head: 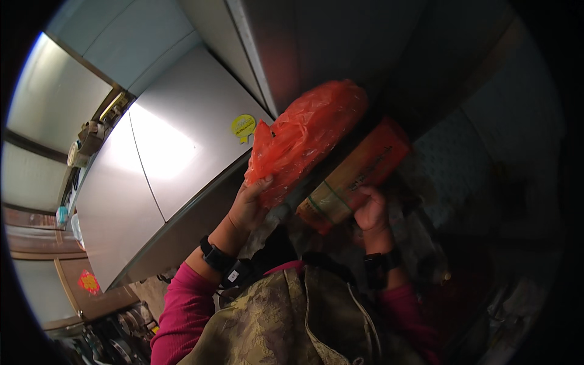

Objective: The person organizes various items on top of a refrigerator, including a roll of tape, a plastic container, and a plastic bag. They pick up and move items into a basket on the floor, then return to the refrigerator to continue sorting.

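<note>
A crumpled, bulging red plastic bag [310,132] is held by its lower end in my left hand [251,200], the thumb lying over the film. What the bag contains cannot be made out. My right hand [373,212] grips a long red and yellow package [356,175], which bears dark writing and a green band. The package slants up to the right, beside and below the bag. Both wrists carry black straps.
On the left stands a refrigerator with smooth grey doors [182,118] and a yellow sticker [243,125]. A wooden cabinet [73,278] with a red decoration is at lower left, near shoes [132,321]. A dark panel [328,36] rises beyond the bag.
</note>
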`<action>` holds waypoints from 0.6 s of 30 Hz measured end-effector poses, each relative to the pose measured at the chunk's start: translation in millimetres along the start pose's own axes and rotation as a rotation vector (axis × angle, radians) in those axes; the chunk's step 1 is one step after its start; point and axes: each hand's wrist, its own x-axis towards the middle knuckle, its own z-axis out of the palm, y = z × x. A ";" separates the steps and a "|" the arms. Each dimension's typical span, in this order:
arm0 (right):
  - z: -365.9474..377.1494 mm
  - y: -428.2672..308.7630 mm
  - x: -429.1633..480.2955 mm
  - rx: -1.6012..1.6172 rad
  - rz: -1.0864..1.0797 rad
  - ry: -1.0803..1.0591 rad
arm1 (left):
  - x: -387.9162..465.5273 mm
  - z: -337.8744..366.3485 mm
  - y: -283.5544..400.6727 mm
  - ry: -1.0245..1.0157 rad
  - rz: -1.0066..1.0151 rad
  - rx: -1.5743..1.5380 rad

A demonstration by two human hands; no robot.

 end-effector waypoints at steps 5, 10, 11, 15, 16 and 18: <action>23.5 18.6 13.4 -0.022 0.011 0.089 | -5.4 -17.1 0.9 0.028 0.086 0.095; 34.2 32.0 15.0 -0.013 0.095 -0.048 | -8.9 -29.5 -7.6 -0.078 0.344 0.478; 34.1 34.0 14.4 0.060 0.174 -0.113 | -9.6 -30.3 -11.1 -0.103 0.450 0.632; 34.0 43.2 14.9 0.103 0.190 -0.140 | -14.3 -27.4 -22.4 -0.151 0.373 0.701; 34.4 45.2 16.3 0.083 0.173 -0.189 | -14.5 -25.9 -23.3 -0.168 0.344 0.636; 35.6 48.6 18.9 -0.004 0.147 -0.112 | -13.9 -22.8 -23.1 -0.177 0.311 0.584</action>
